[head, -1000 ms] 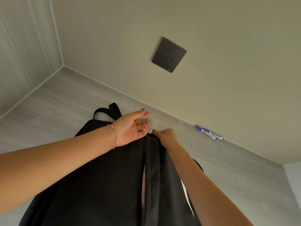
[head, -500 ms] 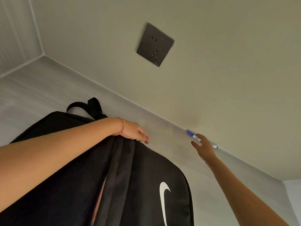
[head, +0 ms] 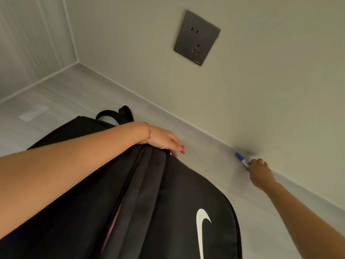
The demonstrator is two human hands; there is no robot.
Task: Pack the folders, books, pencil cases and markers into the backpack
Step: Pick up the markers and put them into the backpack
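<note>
A black backpack (head: 168, 202) with a white swoosh logo lies on the pale wood-grain surface, its main zipper partly open with something pink showing inside. My left hand (head: 164, 141) grips the top edge of the backpack beside the opening. My right hand (head: 258, 170) reaches to the foot of the wall on the right and pinches the markers; a blue-capped marker (head: 240, 158) sticks out from my fingers. How many markers are in my grip is hidden by the hand.
The beige wall (head: 261, 90) rises just behind the markers and carries a dark grey socket (head: 197, 37). A grey panelled side wall (head: 31, 43) closes the corner at left. The backpack's carry handle (head: 115, 114) loops at its far end.
My right hand left the backpack top, went right to the wall and closed on the markers. My left hand settled onto the backpack's top edge.
</note>
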